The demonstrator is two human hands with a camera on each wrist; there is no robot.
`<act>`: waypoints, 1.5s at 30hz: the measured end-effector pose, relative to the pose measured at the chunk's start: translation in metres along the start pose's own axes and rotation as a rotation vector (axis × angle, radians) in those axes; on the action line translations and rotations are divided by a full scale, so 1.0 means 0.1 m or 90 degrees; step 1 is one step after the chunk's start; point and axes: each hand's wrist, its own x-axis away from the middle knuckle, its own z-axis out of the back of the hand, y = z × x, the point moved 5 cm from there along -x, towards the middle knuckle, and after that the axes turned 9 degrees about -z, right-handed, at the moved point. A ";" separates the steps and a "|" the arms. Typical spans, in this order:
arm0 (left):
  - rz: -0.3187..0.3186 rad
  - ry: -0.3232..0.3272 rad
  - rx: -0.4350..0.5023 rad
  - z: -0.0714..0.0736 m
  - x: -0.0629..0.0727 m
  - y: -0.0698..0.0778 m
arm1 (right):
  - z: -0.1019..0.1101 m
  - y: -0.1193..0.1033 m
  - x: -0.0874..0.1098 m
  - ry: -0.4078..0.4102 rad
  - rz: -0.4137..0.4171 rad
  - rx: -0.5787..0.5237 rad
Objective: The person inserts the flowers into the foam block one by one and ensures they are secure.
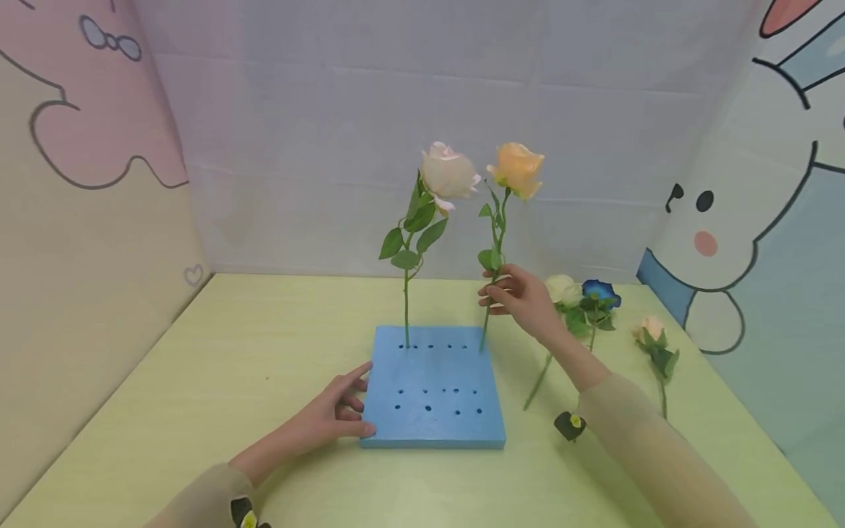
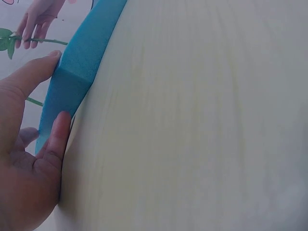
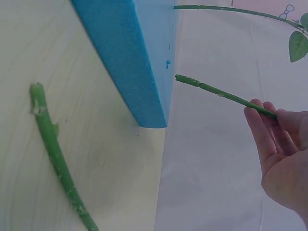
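Observation:
A blue board with rows of small holes lies flat on the table. Against its left side rest the fingers of my left hand, the thumb at the front left corner. My right hand pinches the green stem of an orange-yellow rose between thumb and fingers. The cut end of that stem comes close to the board's top face near the back right holes. A pale pink rose stands upright in the back row, left of the held one.
Right of the board lie a white rose, a blue rose and a peach rose with their stems towards me. A pale cloth wall rises behind the table, with printed side panels left and right.

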 end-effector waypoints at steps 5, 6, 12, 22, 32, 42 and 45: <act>0.003 -0.004 0.002 -0.01 0.00 -0.01 | -0.05 -0.02 -0.05 -0.002 0.016 -0.011; 0.003 -0.004 0.002 -0.01 -0.01 -0.01 | -0.06 -0.02 -0.06 -0.005 0.023 -0.012; 0.007 -0.002 0.001 0.00 0.00 -0.02 | -0.12 -0.02 -0.11 -0.013 0.057 -0.011; 0.001 -0.001 0.006 0.00 -0.01 -0.03 | -0.23 0.02 -0.10 -0.004 0.062 -0.001; -0.001 -0.001 0.013 -0.01 -0.01 0.01 | -0.26 0.06 -0.03 -0.004 0.061 0.087; 0.000 -0.002 0.001 0.00 0.00 0.00 | -0.25 0.11 0.04 -0.019 0.024 0.191; 0.000 -0.002 0.001 0.00 0.00 0.00 | -0.26 0.10 0.05 -0.029 0.034 0.208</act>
